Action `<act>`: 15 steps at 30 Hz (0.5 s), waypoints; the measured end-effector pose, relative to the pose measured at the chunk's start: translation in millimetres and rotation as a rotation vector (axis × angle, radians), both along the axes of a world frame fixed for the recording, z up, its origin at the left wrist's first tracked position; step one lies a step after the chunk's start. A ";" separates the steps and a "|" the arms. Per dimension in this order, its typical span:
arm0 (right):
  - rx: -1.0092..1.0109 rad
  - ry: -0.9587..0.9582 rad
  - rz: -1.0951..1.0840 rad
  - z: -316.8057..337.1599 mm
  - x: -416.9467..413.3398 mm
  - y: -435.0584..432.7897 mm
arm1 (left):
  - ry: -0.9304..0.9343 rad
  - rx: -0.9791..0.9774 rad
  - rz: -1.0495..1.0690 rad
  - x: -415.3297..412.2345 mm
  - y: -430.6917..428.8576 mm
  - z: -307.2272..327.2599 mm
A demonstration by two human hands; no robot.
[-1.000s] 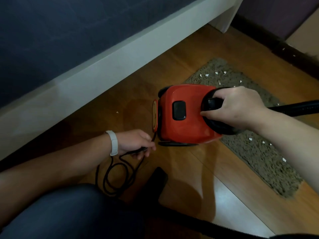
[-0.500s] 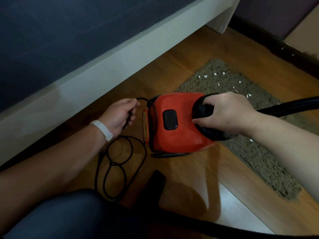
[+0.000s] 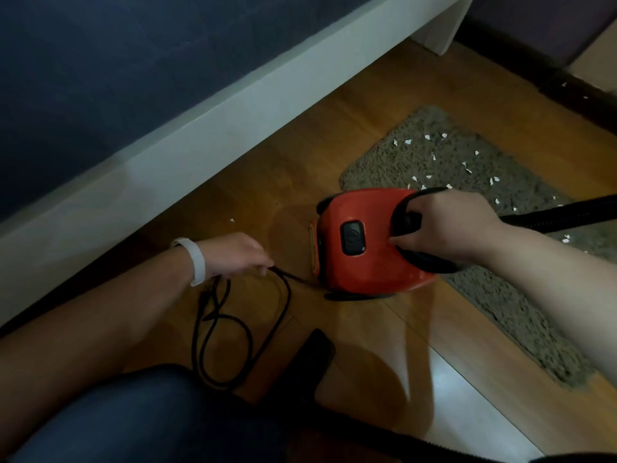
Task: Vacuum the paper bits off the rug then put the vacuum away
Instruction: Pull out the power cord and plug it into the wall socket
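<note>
A small red vacuum (image 3: 360, 262) stands on the wooden floor at the near edge of a grey-brown rug (image 3: 434, 162). My right hand (image 3: 447, 225) grips its black handle on top. Its black hose (image 3: 564, 215) runs off to the right. My left hand (image 3: 237, 255) pinches the black power cord (image 3: 283, 295) just left of the vacuum's rear; the cord hangs in loose loops down to the floor. Several white paper bits (image 3: 427, 177) lie scattered over the rug.
A white bed frame (image 3: 207, 135) with a dark mattress runs diagonally along the left. A black nozzle (image 3: 310, 355) lies on the floor near my knee. One paper bit (image 3: 232, 220) sits on the bare floor. A dark skirting board (image 3: 541, 81) lines the far right.
My left hand has drawn the cord away from the vacuum's rear, down and to the left, and more cord lies looped on the floor. The right hand keeps its grip on the handle.
</note>
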State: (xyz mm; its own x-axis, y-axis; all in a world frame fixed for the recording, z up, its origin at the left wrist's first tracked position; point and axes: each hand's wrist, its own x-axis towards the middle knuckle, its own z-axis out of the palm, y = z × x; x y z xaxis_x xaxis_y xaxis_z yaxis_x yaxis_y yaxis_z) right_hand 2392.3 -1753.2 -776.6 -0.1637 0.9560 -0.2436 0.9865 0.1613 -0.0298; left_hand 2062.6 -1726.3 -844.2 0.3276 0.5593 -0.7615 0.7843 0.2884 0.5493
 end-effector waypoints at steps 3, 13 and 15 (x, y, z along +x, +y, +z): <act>-0.002 -0.009 -0.049 -7.4 8.7 1.3 | 0.270 0.080 -0.128 -6.7 4.7 -13.7; -0.059 -0.035 -0.052 -16.1 12.5 2.9 | 0.105 0.360 0.559 6.3 26.6 -39.1; -0.083 -0.033 -0.030 -16.1 5.9 4.3 | 0.106 0.344 0.523 10.2 28.6 -42.1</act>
